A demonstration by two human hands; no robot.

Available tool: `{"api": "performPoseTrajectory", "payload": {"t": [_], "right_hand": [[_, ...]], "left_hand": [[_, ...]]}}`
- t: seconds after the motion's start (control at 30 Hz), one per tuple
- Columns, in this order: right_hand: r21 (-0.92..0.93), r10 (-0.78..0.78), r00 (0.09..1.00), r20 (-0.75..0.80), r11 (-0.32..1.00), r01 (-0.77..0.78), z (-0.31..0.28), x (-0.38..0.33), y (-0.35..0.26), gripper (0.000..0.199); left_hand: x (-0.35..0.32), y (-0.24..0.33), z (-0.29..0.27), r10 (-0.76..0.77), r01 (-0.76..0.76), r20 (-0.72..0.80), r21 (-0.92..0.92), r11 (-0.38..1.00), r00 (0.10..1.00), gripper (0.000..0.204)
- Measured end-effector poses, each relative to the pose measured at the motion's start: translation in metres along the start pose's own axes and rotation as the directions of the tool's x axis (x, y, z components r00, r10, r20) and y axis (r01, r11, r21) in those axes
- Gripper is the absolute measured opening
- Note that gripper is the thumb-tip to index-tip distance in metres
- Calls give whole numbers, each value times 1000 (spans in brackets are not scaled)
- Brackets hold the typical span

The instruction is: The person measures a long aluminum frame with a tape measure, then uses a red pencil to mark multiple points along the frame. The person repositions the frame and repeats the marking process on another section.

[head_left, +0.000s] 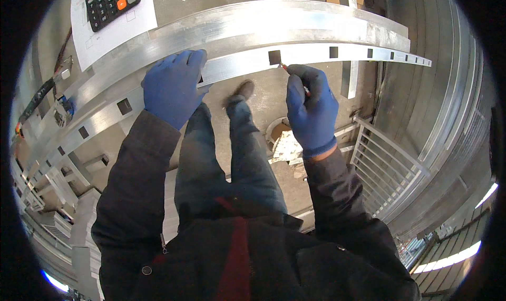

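A long silvery metal bar (240, 62) with a row of square holes runs across in front of me. My left hand (176, 87), in a blue work glove, is closed over it, fingers across the top and thumb at the near edge. It partly covers one of the holes. My right hand (312, 106), gloved the same way, pinches a thin pencil-like tool (284, 67) with a reddish end. The tool's tip is beside the near right corner of a square hole (274, 57). Most of its shaft is hidden by the fingers.
Behind the holed bar lies a wider metal beam (232, 30). A dark calculator (110, 5) with an orange key rests on a paper sheet (84, 37) at far left. A barred metal frame (387, 166) stands at right, and metal pieces (63, 188) are stacked at left.
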State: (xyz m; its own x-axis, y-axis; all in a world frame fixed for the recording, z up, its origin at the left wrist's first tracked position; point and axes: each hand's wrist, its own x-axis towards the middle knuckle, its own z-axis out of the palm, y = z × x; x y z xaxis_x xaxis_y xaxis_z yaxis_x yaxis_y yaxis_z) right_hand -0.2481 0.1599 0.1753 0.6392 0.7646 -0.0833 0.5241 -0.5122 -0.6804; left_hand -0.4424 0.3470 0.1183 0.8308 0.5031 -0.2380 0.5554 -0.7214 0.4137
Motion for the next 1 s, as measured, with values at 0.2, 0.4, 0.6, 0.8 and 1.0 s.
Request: {"api": "performPoseTrajectory", "payload": {"t": [0.2,0.4,0.6,0.8,1.0], "right_hand": [[-73,-29,999,-24,997,28,12,2,-3,16],[-119,-86,995,-45,990,80,21,10,4,14],[-182,-127,991,-44,976,117,25,16,5,14],[-283,-220,975,-43,938,199,32,21,4,13],[-391,-180,981,65,900,191,28,24,-2,12]], "left_hand": [[-1,-3,7,53,-47,-83,76,996,995,47],[1,-6,9,63,-65,-102,-17,998,993,58],[-1,-4,7,30,-30,-48,2,1000,998,57],[-1,-1,5,5,-4,-25,42,999,1000,54],[-1,-1,1,-1,0,43,32,1000,999,63]]}}
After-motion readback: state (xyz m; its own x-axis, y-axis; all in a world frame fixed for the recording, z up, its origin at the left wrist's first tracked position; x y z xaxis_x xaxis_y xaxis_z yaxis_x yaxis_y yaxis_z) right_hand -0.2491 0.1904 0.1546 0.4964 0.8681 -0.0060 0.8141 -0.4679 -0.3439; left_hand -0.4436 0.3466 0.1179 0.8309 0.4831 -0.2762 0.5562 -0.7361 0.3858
